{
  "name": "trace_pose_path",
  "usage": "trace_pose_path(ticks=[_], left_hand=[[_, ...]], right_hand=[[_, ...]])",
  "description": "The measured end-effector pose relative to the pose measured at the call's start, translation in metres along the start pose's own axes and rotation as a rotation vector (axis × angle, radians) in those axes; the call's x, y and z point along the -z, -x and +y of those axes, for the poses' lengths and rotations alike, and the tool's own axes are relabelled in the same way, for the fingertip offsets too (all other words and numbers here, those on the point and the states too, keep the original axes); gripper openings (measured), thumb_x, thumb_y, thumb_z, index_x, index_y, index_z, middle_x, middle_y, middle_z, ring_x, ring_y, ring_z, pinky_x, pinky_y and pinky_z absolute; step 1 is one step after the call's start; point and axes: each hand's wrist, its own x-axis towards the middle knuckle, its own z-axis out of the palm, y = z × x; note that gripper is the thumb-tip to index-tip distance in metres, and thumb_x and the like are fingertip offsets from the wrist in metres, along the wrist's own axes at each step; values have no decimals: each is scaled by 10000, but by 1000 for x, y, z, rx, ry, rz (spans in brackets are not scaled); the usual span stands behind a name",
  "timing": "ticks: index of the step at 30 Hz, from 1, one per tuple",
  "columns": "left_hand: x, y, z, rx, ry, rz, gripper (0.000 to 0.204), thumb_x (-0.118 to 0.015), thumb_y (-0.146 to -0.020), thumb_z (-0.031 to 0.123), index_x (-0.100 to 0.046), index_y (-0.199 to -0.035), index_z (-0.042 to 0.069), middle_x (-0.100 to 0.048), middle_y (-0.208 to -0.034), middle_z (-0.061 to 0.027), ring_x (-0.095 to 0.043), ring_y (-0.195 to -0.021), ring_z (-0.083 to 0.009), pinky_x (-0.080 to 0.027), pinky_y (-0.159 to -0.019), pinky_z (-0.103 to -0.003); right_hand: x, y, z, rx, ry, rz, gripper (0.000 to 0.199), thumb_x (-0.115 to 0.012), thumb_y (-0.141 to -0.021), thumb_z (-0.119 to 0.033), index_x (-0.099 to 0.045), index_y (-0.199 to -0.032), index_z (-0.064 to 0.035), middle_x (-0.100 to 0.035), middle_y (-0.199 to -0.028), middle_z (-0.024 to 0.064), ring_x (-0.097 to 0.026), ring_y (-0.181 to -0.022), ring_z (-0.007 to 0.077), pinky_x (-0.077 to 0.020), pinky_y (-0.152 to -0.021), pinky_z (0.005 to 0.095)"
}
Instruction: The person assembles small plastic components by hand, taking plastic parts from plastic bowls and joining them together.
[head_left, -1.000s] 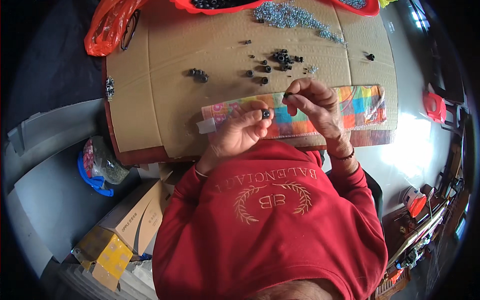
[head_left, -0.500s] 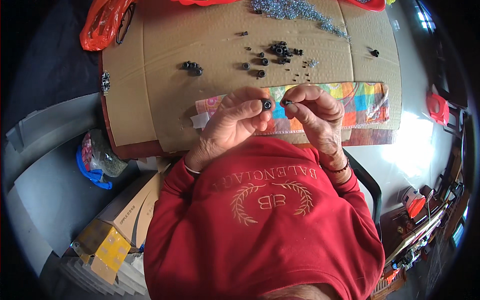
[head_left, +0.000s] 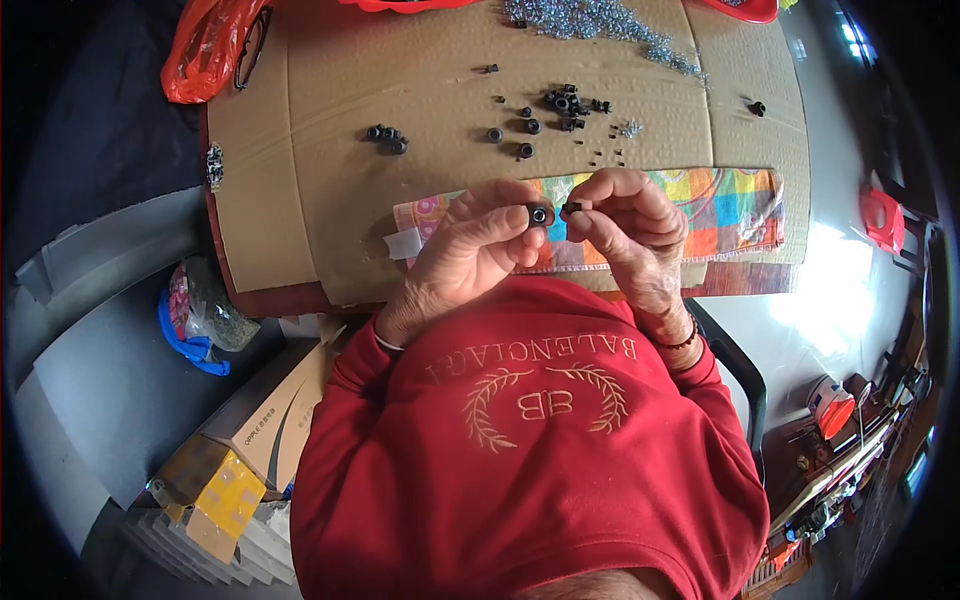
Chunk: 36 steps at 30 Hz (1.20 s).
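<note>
Pinching a black ring (head_left: pixel 539 215) in the left hand (head_left: pixel 470 255) and a small dark pin (head_left: pixel 572 208) in the right hand (head_left: pixel 630 225), both sets of fingers closed, the person holds them just apart above a colourful cloth (head_left: pixel 735 205); either could slip and roll among loose parts (head_left: pixel 560 102). The surface (head_left: pixel 320 140) is cardboard-covered; boxes (head_left: pixel 250 430) crowd the floor at left.

Matt corrugated cardboard sheet (head_left: pixel 330 170)
</note>
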Motion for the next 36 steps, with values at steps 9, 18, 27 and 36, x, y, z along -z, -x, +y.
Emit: trace_pose_path(ticks=[9,18,27,36], left_hand=[[-2,2,2,3,5,11,187,-594,-857,114,-559,-1027,43,-616,-906,-61,-598,-746,-124,-491,-625,-250],[-1,3,2,0,-37,-4,171,-599,-856,114,-560,-1007,45,-608,-889,-73,-595,-751,-141,-494,-627,-261],[-3,6,2,-2,-110,45,183,-618,-845,124,-559,-992,31,-613,-855,-74,-611,-750,-146,-496,-621,-258],[-2,8,2,-32,-194,134,169,-636,-830,115,-577,-963,28,-620,-804,-62,-606,-686,-130,-493,-593,-253]], right_hand=[[3,-3,-3,454,549,-118,194,-638,-712,116,-571,-877,38,-599,-834,99,-587,-740,182,-462,-626,292],[-10,-1,5,715,791,-31,304,-676,-610,162,-570,-863,32,-593,-756,117,-593,-676,219,-443,-593,311],[-11,-4,8,713,770,-50,299,-691,-601,148,-569,-848,31,-593,-732,119,-588,-644,212,-434,-564,311],[-3,-6,8,518,652,-166,249,-689,-635,109,-567,-833,21,-597,-752,101,-583,-678,210,-444,-599,302]])
